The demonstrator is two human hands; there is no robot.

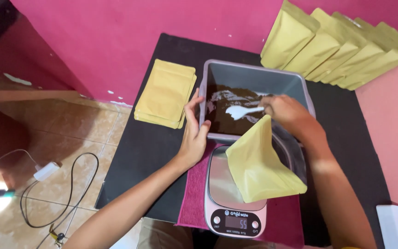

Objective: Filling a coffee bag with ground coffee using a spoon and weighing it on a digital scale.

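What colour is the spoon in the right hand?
White. The spoon, held by the right hand over the grey tub, shows best in the head view.
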